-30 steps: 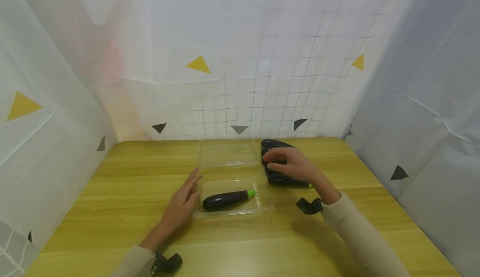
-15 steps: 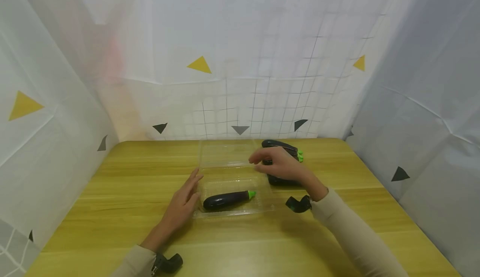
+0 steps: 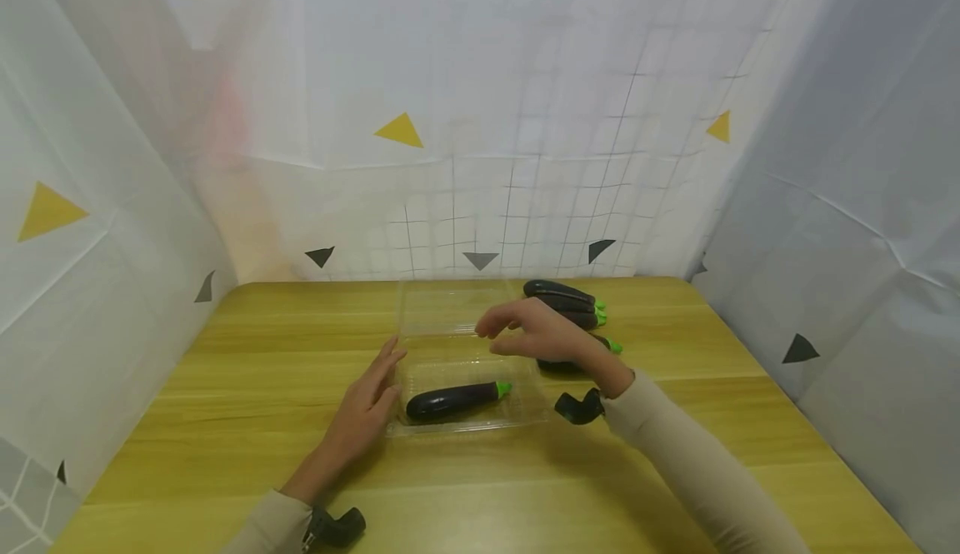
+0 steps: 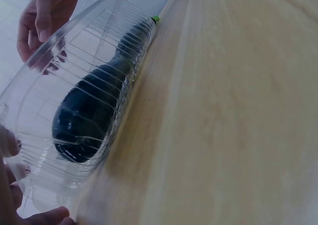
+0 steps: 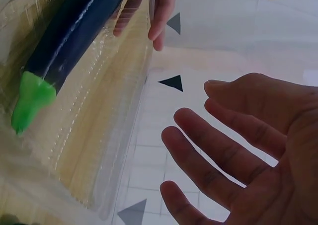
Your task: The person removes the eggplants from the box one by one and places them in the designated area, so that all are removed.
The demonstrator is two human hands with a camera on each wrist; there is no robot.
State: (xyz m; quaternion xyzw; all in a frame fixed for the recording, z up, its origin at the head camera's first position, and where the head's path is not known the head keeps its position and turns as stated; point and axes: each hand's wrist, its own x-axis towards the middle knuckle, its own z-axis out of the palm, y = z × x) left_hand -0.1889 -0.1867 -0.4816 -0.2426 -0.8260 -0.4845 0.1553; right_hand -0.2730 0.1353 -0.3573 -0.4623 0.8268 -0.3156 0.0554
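Observation:
A dark eggplant with a green stem [image 3: 452,401] lies in the front half of a clear plastic clamshell box [image 3: 476,428], whose lid [image 3: 457,308] is folded back. My left hand [image 3: 363,408] rests at the box's left side, fingers fairly straight. Over the right part of the box hovers my right hand [image 3: 534,333], its fingers loosely bent. The right wrist view shows nothing between those fingers [image 5: 213,155]. Just to the right, several more eggplants [image 3: 558,291] lie in a pile, partly hidden by the right hand and wrist.
The wooden table [image 3: 480,487] runs back to a white sheet wall [image 3: 480,204] with yellow and dark triangle marks. Similar sheets close off the left and right sides. Each wrist carries a small black camera [image 3: 337,527].
My right hand has moved left, from above the eggplant pile to above the clear box, uncovering green stems. My left hand and the boxed eggplant have stayed in place.

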